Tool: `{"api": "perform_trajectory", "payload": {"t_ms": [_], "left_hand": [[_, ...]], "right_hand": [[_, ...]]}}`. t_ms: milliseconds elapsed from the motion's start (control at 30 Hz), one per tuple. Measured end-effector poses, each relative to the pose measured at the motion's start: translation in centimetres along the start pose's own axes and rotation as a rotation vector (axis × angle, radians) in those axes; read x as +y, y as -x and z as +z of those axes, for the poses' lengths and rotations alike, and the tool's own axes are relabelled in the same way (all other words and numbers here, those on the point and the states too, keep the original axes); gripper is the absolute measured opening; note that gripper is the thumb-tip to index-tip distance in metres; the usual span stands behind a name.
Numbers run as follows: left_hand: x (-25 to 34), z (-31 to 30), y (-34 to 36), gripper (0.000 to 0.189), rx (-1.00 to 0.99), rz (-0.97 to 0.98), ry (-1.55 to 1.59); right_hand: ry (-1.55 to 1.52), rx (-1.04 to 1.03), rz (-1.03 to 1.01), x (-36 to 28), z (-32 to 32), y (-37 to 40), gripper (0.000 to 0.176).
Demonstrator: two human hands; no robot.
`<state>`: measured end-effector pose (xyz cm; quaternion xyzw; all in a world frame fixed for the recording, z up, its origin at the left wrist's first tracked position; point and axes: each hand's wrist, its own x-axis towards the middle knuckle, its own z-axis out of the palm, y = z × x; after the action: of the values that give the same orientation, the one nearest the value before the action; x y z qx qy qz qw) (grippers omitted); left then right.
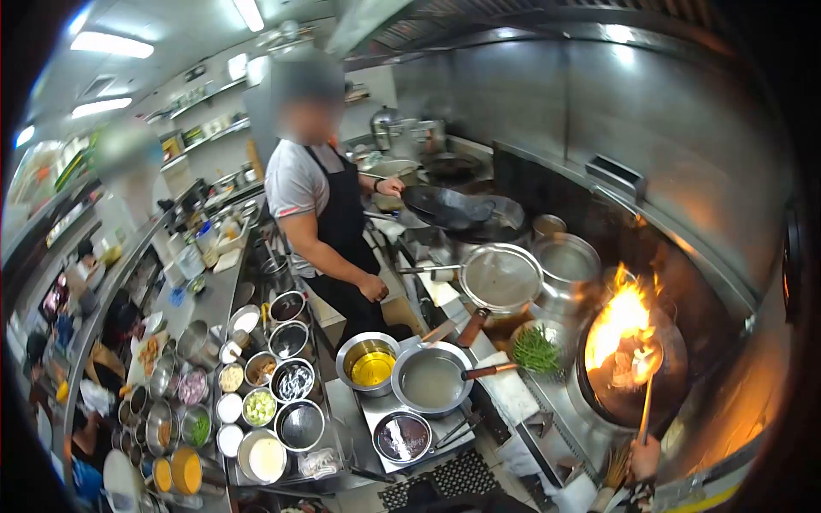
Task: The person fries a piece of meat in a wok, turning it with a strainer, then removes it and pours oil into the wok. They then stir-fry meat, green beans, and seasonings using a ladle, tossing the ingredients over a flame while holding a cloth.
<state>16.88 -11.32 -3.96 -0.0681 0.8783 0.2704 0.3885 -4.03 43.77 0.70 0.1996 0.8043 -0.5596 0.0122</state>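
Note:
My right hand (645,459) is closed around the wooden handle of a ladle (647,402) at the lower right. The ladle's head reaches into a large dark wok (676,376), where tall orange flames (623,316) rise over the food and partly hide it. A bamboo brush (616,468) lies just left of my hand. Beside the wok, green vegetables (536,349) sit in a strainer or bowl. My left hand does not show.
A person in a dark apron (342,201) stands ahead, one hand at another wok (445,207). Pots of yellow liquid (373,368) and cloudy liquid (430,378) stand centre. A strainer (501,278) rests beyond them. Several ingredient containers (260,407) fill the left counter.

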Motion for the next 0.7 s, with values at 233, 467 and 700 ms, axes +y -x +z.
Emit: {"api": "perform_trajectory", "payload": {"t_ms": [233, 467, 700], "left_hand": [[2.0, -2.1, -0.6, 0.041, -0.051, 0.008, 0.005], [2.1, -6.1, -1.3, 0.041, -0.047, 0.098, -0.046], [2.9, -7.8, -1.4, 0.037, 0.066, 0.196, -0.023]], "right_hand": [[0.201, 0.2, -0.243, 6.4, 3.3, -4.9, 0.009], [-0.07, 0.079, 0.09, -1.4, 3.1, 1.0, 0.012], [0.101, 0.149, -0.19, 0.1, 2.7, 2.8, 0.026]]}}
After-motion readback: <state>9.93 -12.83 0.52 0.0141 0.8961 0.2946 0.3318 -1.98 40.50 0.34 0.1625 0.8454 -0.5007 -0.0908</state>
